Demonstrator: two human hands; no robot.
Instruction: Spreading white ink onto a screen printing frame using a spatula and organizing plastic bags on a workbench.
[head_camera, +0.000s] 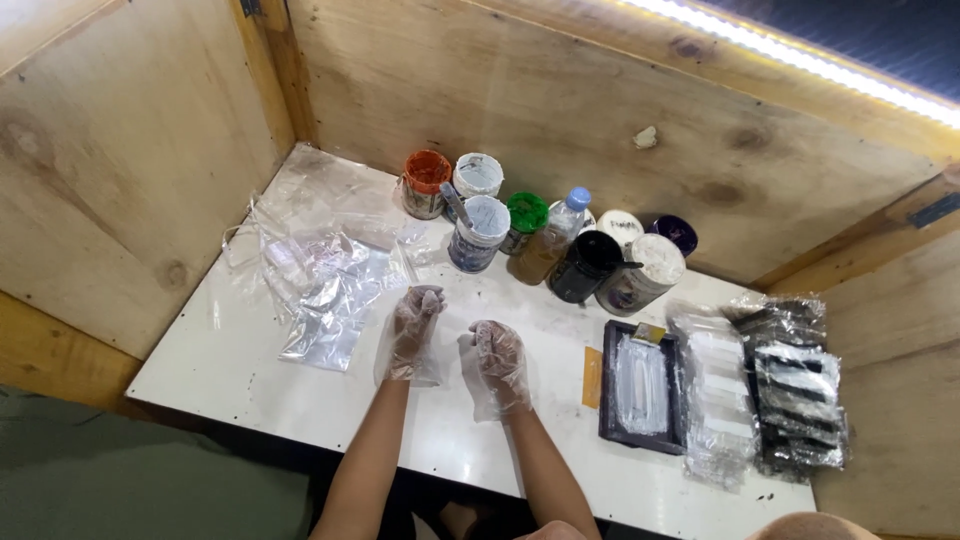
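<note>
1. Gloves: a thin clear plastic one covers each hand, loose and crinkled at the cuffs, both over the white tabletop (250, 370) near its middle.
2. Left hand (413, 318) is raised, fingers curled narrow, holding nothing I can make out.
3. Right hand (498, 352) is half curled, apparently empty too.
4. Paint pots (478, 232) stand just beyond; keep loose cuffs clear of them.
5. Crumpled clear bags (325, 275) lie to the left.

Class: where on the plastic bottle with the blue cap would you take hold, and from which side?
Grip the plastic bottle at its neck just under the blue cap, coming from above: it stands upright, hemmed in by paint pots, so only its top stands free.
</note>
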